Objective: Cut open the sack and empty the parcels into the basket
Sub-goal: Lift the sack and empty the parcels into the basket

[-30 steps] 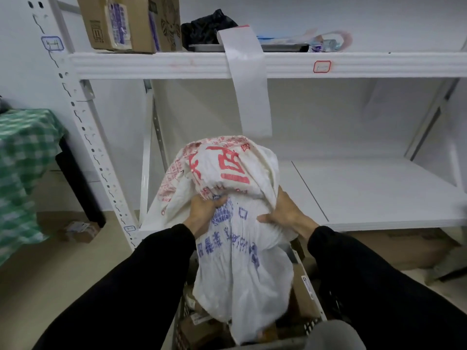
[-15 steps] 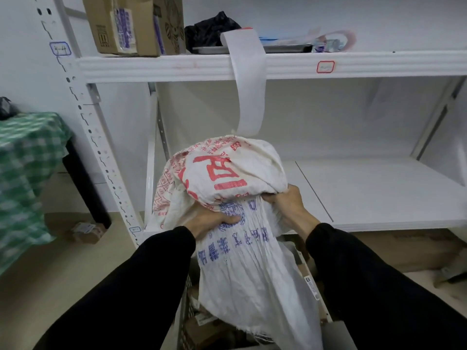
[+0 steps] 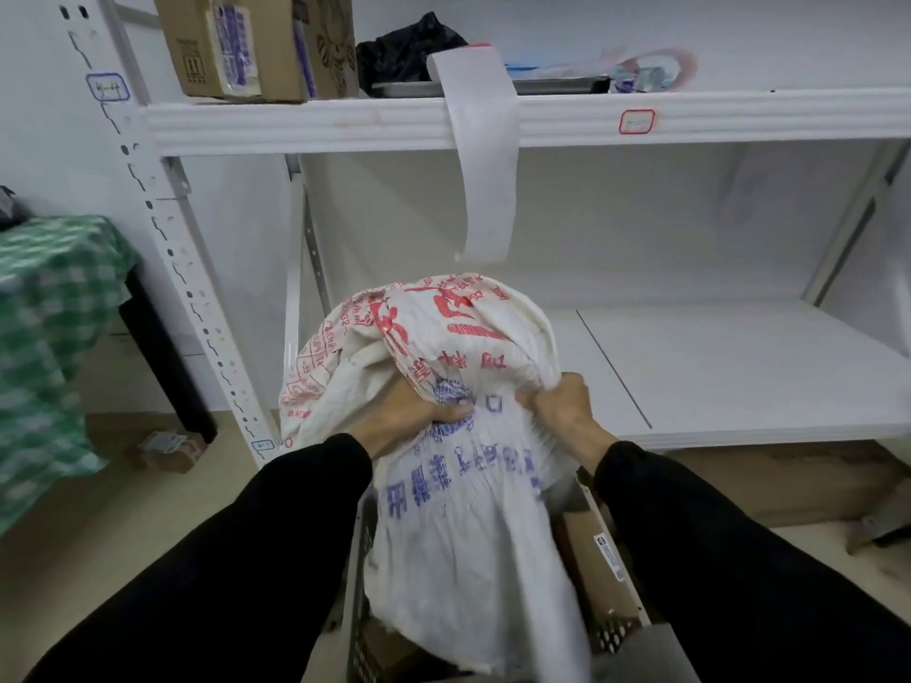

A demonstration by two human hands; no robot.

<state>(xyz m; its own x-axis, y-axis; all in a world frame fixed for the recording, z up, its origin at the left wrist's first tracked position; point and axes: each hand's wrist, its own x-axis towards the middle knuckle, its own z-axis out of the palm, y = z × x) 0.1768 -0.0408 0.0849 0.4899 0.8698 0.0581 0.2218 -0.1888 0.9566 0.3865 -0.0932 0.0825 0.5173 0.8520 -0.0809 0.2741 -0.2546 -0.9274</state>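
Observation:
A white woven sack [image 3: 458, 525] with red and blue print hangs upside down in front of me, its frayed open end low in the basket. My left hand [image 3: 409, 419] and my right hand [image 3: 562, 404] both grip bunched cloth at the sack's middle. The upper part bulges above my hands. Below stands a perforated basket [image 3: 613, 633] holding brown cardboard parcels [image 3: 599, 554]; most of its inside is hidden by the sack and my black sleeves.
A white metal shelving unit [image 3: 542, 123] stands right behind the sack, its lower board [image 3: 739, 377] at hand height. Cardboard boxes [image 3: 256, 46] sit on the upper shelf. A green checked cloth [image 3: 44, 337] covers a table at left. A small box [image 3: 170, 448] lies on the floor.
My hands have shifted their grip on the sack and pulled the cloth tighter. The sack's lower part now hangs longer and straighter into the basket.

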